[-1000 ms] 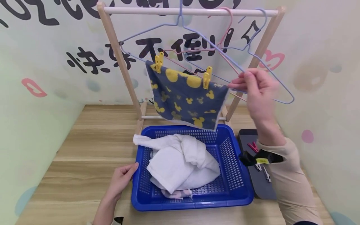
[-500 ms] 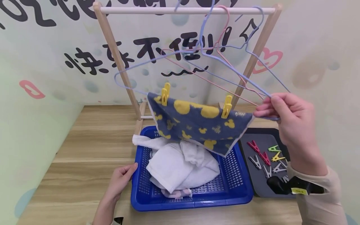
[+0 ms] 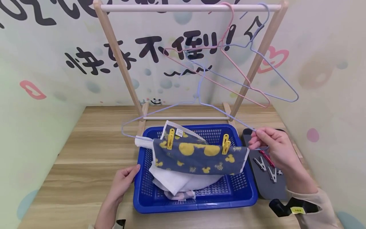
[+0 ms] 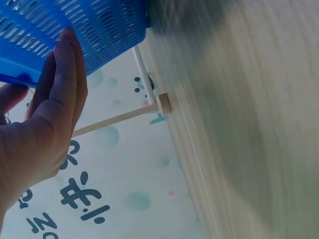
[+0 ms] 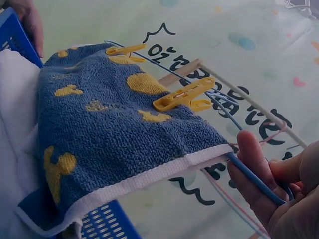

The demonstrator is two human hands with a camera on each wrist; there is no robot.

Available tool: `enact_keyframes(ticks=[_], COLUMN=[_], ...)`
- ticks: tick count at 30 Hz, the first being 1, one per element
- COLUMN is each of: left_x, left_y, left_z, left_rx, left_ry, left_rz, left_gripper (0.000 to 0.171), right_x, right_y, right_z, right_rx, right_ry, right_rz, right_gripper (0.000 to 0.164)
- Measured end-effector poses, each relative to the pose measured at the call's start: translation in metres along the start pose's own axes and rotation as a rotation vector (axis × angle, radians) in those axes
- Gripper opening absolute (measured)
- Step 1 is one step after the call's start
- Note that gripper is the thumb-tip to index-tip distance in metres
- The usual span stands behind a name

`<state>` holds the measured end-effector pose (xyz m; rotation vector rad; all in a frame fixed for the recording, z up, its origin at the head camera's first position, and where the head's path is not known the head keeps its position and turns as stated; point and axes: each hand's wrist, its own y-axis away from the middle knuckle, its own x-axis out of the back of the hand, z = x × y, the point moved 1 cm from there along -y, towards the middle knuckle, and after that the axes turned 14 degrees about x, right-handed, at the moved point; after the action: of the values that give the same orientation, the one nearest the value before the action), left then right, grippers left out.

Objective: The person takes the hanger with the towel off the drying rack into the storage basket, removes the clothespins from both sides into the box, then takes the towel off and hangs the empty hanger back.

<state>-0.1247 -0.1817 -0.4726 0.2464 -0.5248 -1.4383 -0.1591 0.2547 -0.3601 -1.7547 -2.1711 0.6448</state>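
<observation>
My right hand [image 3: 274, 144] pinches the right end of a blue wire hanger [image 3: 217, 108], low over the basket. A dark blue towel [image 3: 200, 160] with yellow mouse-head patterns is folded over its bottom bar. Two yellow clothespins [image 3: 226, 144] clip the towel there; in the right wrist view one clothespin [image 5: 184, 94] stands close to my fingers. At the left my left hand [image 3: 123, 181] grips the rim of the blue plastic basket [image 3: 197, 206], its fingers [image 4: 65, 69] along the outer wall. White cloth [image 3: 174, 181] lies in the basket, partly hidden under the towel.
Behind the basket stands a wooden rack [image 3: 114, 47] with a white rail [image 3: 171, 8]. A pink hanger [image 3: 237, 70] and another blue hanger [image 3: 277, 74] hang from it. On the right, a dark tray [image 3: 268, 187] holds several clothespins [image 3: 260, 163], partly covered by my right arm.
My right hand has brought the blue hanger and towel off the rail, down and towards me. The towel's lower part now rests on the basket's contents. My left hand has stayed on the rim.
</observation>
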Motion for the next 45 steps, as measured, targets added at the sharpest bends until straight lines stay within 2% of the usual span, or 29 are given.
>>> enact_keyframes(ticks=[5, 10, 13, 14, 15, 19, 20, 21, 23, 25, 26, 27, 29, 31, 36, 41, 43, 45], left_x=[-0.001, -0.001, 0.001, 0.003, 0.004, 0.009, 0.012, 0.011, 0.012, 0.012, 0.012, 0.010, 0.010, 0.010, 0.011, 0.012, 0.013, 0.014], left_y=[0.000, -0.001, -0.002, -0.006, -0.006, -0.003, -0.007, -0.002, -0.001, 0.000, 0.000, 0.004, 0.003, 0.001, -0.004, -0.008, -0.008, -0.008], left_z=[0.000, -0.001, -0.001, -0.005, -0.003, 0.014, 0.016, 0.028, 0.042, 0.057, 0.062, 0.071, 0.079, 0.084, 0.085, 0.081, 0.080, 0.079], left_rx=[-0.004, -0.002, -0.040, -0.100, -0.132, -0.321, -0.398, -0.405, -0.471, -0.495, -0.511, -0.485, -0.475, -0.438, -0.341, -0.291, -0.295, -0.312], left_ry=[0.013, 0.012, -0.005, 0.026, 0.036, 0.104, 0.169, 0.152, 0.150, 0.113, 0.101, 0.045, 0.024, 0.021, -0.001, -0.066, -0.061, -0.036], left_rz=[-0.006, -0.009, 0.028, 0.026, 0.049, 0.171, 0.172, 0.234, 0.295, 0.318, 0.307, 0.318, 0.260, 0.182, 0.030, -0.045, -0.073, -0.101], left_gripper=[0.031, 0.031, 0.031, 0.028, 0.028, 0.031, 0.028, 0.031, 0.028, 0.024, 0.023, 0.025, 0.023, 0.022, 0.023, 0.023, 0.021, 0.018], right_x=[0.008, 0.012, 0.013, 0.014, 0.014, 0.015, 0.015, 0.016, 0.016, 0.015, 0.015, 0.015, 0.014, 0.013, 0.012, 0.012, 0.012, 0.010], right_y=[0.012, 0.025, 0.030, 0.031, 0.032, 0.031, 0.030, 0.030, 0.029, 0.028, 0.028, 0.028, 0.028, 0.028, 0.028, 0.029, 0.029, 0.029], right_z=[0.021, 0.041, 0.047, 0.049, 0.050, 0.050, 0.049, 0.049, 0.047, 0.046, 0.046, 0.045, 0.045, 0.046, 0.049, 0.050, 0.050, 0.049], right_rx=[-0.091, -0.163, -0.201, -0.210, -0.215, -0.208, -0.202, -0.198, -0.193, -0.192, -0.194, -0.199, -0.208, -0.219, -0.248, -0.270, -0.272, -0.268], right_ry=[0.054, 0.027, 0.025, 0.024, 0.022, 0.012, 0.013, 0.012, 0.007, 0.005, 0.000, -0.005, -0.008, -0.007, -0.026, -0.032, 0.014, 0.109], right_rz=[-0.049, -0.070, -0.074, -0.074, -0.075, -0.083, -0.086, -0.090, -0.097, -0.100, -0.101, -0.101, -0.103, -0.105, -0.117, -0.130, -0.126, -0.116], right_gripper=[0.024, 0.024, 0.024, 0.024, 0.024, 0.024, 0.024, 0.024, 0.024, 0.023, 0.023, 0.023, 0.023, 0.023, 0.022, 0.022, 0.022, 0.021])
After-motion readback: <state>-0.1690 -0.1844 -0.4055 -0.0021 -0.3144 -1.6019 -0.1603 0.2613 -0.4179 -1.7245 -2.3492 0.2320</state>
